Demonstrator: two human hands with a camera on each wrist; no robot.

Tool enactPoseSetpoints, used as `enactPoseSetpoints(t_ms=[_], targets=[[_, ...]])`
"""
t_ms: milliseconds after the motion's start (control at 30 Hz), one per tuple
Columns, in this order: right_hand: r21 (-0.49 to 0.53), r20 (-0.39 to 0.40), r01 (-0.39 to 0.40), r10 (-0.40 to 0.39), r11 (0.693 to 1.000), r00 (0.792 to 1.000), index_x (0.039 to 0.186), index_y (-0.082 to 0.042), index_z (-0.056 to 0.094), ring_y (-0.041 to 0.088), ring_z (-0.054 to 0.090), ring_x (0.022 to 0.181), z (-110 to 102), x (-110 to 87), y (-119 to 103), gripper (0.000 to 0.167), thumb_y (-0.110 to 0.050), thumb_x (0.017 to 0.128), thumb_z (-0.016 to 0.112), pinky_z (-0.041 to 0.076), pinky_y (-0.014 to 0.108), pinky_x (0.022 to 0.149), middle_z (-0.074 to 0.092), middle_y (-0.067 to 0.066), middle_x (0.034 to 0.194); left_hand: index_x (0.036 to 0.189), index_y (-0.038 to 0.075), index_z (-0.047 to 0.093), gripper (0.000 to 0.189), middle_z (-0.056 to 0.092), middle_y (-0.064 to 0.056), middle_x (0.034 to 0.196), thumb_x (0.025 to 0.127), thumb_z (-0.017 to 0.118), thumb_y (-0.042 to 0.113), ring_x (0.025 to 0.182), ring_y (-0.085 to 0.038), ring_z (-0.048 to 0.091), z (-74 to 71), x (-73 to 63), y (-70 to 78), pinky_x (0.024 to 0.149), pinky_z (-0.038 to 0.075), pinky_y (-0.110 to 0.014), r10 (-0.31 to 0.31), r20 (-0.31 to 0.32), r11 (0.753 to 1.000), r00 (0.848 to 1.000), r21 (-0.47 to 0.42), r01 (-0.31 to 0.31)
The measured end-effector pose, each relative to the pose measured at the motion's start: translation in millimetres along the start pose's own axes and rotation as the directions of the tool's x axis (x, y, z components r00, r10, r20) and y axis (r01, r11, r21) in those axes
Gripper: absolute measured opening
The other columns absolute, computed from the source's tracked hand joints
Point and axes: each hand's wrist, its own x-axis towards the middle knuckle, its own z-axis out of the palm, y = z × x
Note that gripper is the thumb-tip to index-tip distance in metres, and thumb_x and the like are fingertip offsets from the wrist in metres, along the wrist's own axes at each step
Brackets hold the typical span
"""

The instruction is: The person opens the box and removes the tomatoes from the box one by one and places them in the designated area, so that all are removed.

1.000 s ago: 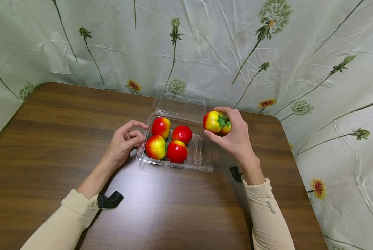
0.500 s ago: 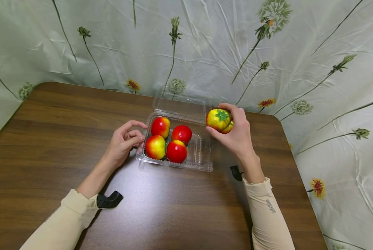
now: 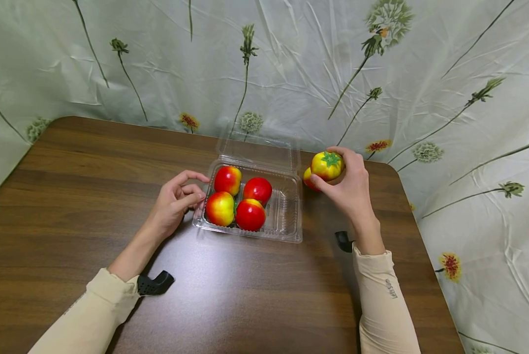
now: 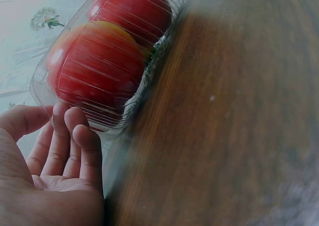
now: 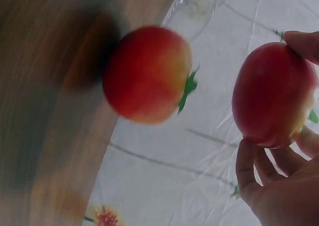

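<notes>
In the head view my right hand (image 3: 350,182) grips a yellow-and-red tomato (image 3: 327,165), its green star-shaped stalk end facing up. Another tomato (image 3: 310,179) lies on the table just beside it, partly covered. The right wrist view shows the held tomato (image 5: 271,96) between thumb and fingers, apart from the tomato on the table (image 5: 147,74). A clear plastic container (image 3: 284,235) stands at the middle with several red-yellow tomatoes in its left and middle part. My left hand (image 3: 174,202) holds its left rim; in the left wrist view the fingertips (image 4: 75,116) meet the container wall.
The container's hinged lid (image 3: 260,150) stands open behind it, toward the table's back edge. A flower-printed cloth (image 3: 291,73) hangs behind and to the right of the brown wooden table (image 3: 246,295). Black wrist devices (image 3: 156,283) sit at both cuffs.
My right hand has moved to the right with the tomato, away from the container. The tomato's green end has turned upward and the one behind now shows at left. My left hand stays put.
</notes>
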Motion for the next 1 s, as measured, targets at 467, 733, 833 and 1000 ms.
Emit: enactPoseSetpoints(t_ms=[467, 733, 833, 1000], targets=[[-0.063, -0.005, -0.169, 0.169, 0.984, 0.986, 0.137, -0.009, 0.061, 0.040, 0.053, 0.121, -24.5, 2.1, 31.9, 0.062, -0.024, 0.084, 0.086, 0.043, 0.058, 0.102, 0.064, 0.015, 0.134, 0.122, -0.001, 0.060, 0.026, 0.071, -0.004, 0.077, 0.099, 0.058, -0.012, 0.061, -0.016, 0.060, -0.1, 0.1, 0.2, 0.054, 0.053, -0.021, -0.004, -0.003, 1.000, 1.000, 0.009, 0.004], [-0.104, 0.032, -0.263, 0.267, 0.959, 0.963, 0.142, -0.007, 0.057, 0.042, 0.054, 0.128, -34.2, 0.2, 48.5, 0.065, -0.021, 0.085, 0.085, 0.044, 0.060, 0.110, 0.060, 0.019, 0.142, 0.123, -0.001, 0.060, 0.026, 0.071, -0.004, 0.076, 0.099, 0.058, -0.011, 0.060, -0.017, 0.060, -0.1, 0.8, -0.7, 0.053, 0.053, -0.022, -0.003, 0.000, 1.000, 1.000, 0.012, 0.003], [-0.117, 0.044, -0.291, 0.298, 0.949, 0.953, 0.143, -0.005, 0.056, 0.044, 0.054, 0.126, -35.0, -0.9, 53.8, 0.065, -0.020, 0.086, 0.085, 0.043, 0.060, 0.109, 0.060, 0.022, 0.140, 0.123, -0.001, 0.060, 0.025, 0.071, -0.004, 0.076, 0.099, 0.058, -0.012, 0.060, -0.017, 0.060, 0.0, 0.9, -0.7, 0.053, 0.053, -0.022, -0.002, -0.001, 1.000, 1.000, 0.012, 0.002], [-0.130, 0.062, -0.307, 0.316, 0.943, 0.947, 0.140, -0.002, 0.056, 0.046, 0.054, 0.123, -32.4, -2.5, 61.1, 0.064, -0.020, 0.087, 0.085, 0.043, 0.061, 0.109, 0.060, 0.025, 0.137, 0.122, -0.002, 0.060, 0.025, 0.070, -0.005, 0.075, 0.099, 0.058, -0.012, 0.059, -0.017, 0.059, 0.2, 0.6, 0.2, 0.052, 0.053, -0.022, -0.001, -0.003, 1.000, 1.000, 0.013, 0.001]])
